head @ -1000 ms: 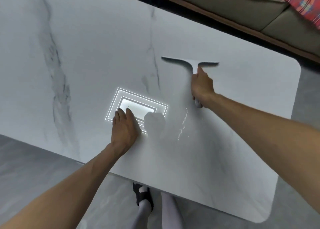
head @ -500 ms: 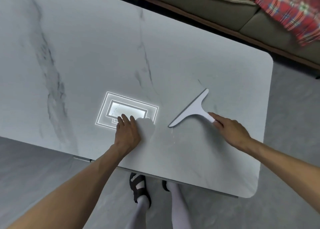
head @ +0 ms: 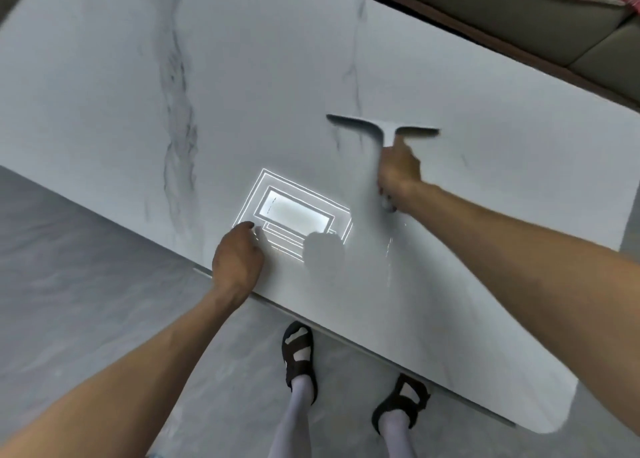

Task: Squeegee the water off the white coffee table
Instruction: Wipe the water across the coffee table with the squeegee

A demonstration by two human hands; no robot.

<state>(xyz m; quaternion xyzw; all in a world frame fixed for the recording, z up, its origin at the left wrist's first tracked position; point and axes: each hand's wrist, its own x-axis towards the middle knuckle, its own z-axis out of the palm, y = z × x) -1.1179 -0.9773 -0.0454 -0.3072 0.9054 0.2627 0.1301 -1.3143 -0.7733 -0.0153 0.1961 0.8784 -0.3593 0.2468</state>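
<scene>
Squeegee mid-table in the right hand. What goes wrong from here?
1. Pulled toward the near edge, the white T-shaped squeegee may dump water off the white marble coffee table onto the grey floor by the black sandals: slip hazard.
2. The left hand resting on the table may smear wet areas.

The white coffee table [head: 104,76] is a glossy slab with grey marble veins and rounded corners, standing on a grey floor [head: 69,284]. The squeegee [head: 381,128] sits blade-down right of centre, its handle gripped by the right hand [head: 398,170]. A thin water trail [head: 389,249], possibly beaded, runs toward the near edge. The left hand [head: 237,260] rests by that edge, beside a bright rectangular reflection [head: 294,215].
</scene>
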